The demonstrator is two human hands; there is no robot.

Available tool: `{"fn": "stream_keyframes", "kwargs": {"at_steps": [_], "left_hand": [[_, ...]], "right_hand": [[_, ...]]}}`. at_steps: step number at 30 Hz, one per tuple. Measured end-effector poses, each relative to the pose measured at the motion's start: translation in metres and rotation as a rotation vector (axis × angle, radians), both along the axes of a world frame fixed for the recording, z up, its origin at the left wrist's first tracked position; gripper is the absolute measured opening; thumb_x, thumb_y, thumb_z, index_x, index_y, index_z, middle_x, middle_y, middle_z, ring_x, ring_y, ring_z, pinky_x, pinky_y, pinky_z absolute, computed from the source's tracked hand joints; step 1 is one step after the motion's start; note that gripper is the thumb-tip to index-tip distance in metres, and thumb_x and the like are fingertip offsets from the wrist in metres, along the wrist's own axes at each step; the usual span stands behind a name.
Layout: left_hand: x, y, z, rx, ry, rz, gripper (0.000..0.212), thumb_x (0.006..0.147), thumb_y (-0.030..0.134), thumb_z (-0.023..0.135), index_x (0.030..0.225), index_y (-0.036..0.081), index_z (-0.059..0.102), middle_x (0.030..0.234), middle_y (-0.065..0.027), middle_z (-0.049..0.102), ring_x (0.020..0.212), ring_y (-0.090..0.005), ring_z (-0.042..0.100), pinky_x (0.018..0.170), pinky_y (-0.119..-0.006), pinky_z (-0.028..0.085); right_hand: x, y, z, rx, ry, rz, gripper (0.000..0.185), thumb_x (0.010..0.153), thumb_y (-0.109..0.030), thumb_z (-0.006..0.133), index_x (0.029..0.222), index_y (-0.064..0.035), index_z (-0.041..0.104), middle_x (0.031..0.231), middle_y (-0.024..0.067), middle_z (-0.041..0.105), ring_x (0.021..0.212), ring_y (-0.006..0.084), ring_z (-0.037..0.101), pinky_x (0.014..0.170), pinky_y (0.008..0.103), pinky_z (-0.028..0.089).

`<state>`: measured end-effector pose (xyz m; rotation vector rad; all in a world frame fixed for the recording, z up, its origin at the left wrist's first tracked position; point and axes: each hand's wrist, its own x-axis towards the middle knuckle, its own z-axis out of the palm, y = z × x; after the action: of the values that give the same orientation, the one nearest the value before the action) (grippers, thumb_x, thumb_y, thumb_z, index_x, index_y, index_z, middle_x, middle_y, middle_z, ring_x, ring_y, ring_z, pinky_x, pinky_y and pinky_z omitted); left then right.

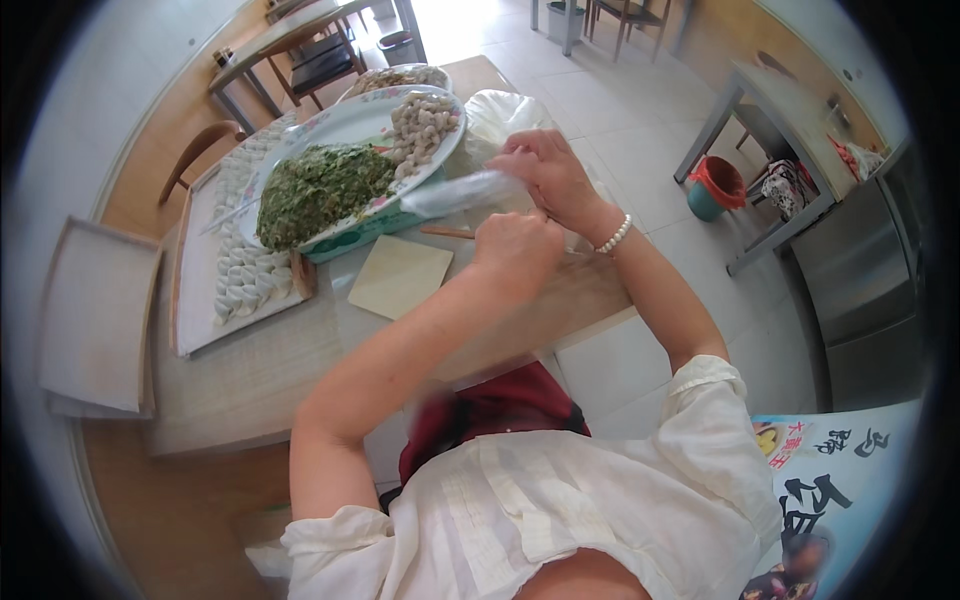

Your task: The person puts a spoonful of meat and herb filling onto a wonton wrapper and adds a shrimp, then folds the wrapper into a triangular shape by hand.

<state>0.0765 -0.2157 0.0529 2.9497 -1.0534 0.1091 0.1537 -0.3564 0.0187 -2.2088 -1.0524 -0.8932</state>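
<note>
My right hand [551, 176], with a pearl bracelet on its wrist, grips blurred translucent plastic [465, 193] over the right side of the table. Just below it, my left hand [517, 247] is curled into a fist, its inner side hidden. A thin wooden stick [448, 232] runs towards the left fist; I cannot tell if they touch. Left of that lies a pale yellow square sheet or stack [401, 275]. Beyond it, a large floral plate [330, 124] holds chopped green filling [326, 187] and peeled shrimp [424, 131]. A white plastic bag [506, 116] sits behind my right hand.
The plate rests on a green box [360, 232]. To its left, a wooden-edged tray [196, 300] carries rows of folded dumplings [251, 281]. More trays [101, 315] overhang the table's left end. A second plate [442, 75] stands behind. A lined bin [712, 191] is on the floor at right.
</note>
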Motion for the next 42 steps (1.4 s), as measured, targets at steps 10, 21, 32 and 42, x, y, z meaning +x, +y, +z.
{"fn": "stream_keyframes", "kwargs": {"at_steps": [10, 21, 32, 42], "left_hand": [[-0.047, 0.065, 0.057, -0.296, 0.176, 0.106, 0.042, 0.097, 0.040, 0.055, 0.129, 0.013, 0.060, 0.101, -0.0140, 0.070, 0.094, -0.0329, 0.067, 0.079, -0.045, 0.052], [-0.044, 0.198, 0.083, -0.548, -0.061, 0.394, 0.013, 0.092, 0.004, 0.061, 0.104, 0.002, 0.066, 0.085, -0.0149, 0.068, 0.078, -0.0263, 0.065, 0.070, -0.033, 0.050], [-0.019, 0.161, 0.052, -0.283, -0.566, 0.314, 0.011, 0.085, 0.005, 0.066, 0.095, 0.008, 0.069, 0.088, -0.0072, 0.058, 0.077, -0.0285, 0.064, 0.064, -0.040, 0.052], [-0.014, 0.172, 0.077, -0.103, -0.632, 0.348, 0.008, 0.076, -0.001, 0.061, 0.080, 0.005, 0.060, 0.086, -0.0068, 0.055, 0.084, -0.0270, 0.061, 0.066, -0.041, 0.051]], "right_hand": [[-0.027, 0.004, 0.001, -0.406, -0.033, -0.095, 0.045, 0.083, -0.017, 0.066, 0.127, -0.0133, 0.059, 0.118, 0.0049, 0.055, 0.117, 0.0256, 0.049, 0.102, 0.0408, 0.036], [-0.019, 0.017, -0.018, -0.383, -0.071, -0.155, 0.006, 0.075, -0.010, 0.063, 0.080, -0.0084, 0.066, 0.100, 0.0049, 0.057, 0.101, 0.0245, 0.053, 0.089, 0.0365, 0.044], [-0.025, 0.033, -0.022, -0.175, 0.107, -0.003, 0.015, 0.073, 0.005, 0.063, 0.085, -0.0030, 0.063, 0.091, 0.0099, 0.057, 0.088, 0.0299, 0.059, 0.073, 0.0384, 0.052], [-0.045, 0.041, 0.011, 0.191, 0.622, 0.067, 0.011, 0.084, 0.002, 0.063, 0.094, 0.0006, 0.067, 0.090, 0.0114, 0.064, 0.070, 0.0223, 0.062, 0.066, 0.0313, 0.051]]}}
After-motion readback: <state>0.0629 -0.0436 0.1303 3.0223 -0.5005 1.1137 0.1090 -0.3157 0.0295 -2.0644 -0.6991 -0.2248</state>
